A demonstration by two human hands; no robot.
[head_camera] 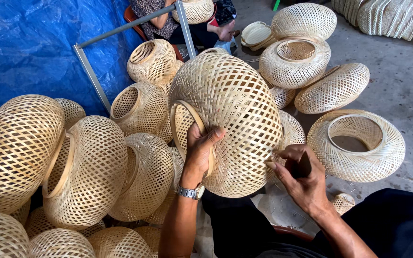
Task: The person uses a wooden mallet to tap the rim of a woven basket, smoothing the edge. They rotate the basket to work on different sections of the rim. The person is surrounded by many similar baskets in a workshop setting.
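A: Left hand (201, 154)?
B: Fingers curled over the rim ring of the woven basket (230, 114) — basket held on its side, above the lap.
A: Right hand (298, 177)?
B: Closed round a dark tool (304, 165), tip against the basket's lower right side. Finished baskets (87, 167) piled just left — blue tarp (34, 43) behind.

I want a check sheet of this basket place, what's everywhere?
Surface: grey concrete floor, a few scraps.
Job's things: round woven bamboo shade, tilted on its side.
Hands: left hand grips the shade's rim ring; right hand holds a dark tool at its lower edge.
Clutter: finished shades heaped at left, more on the floor.
Cables: nothing seen.
Surroundings: blue tarp, metal frame, another seated person.
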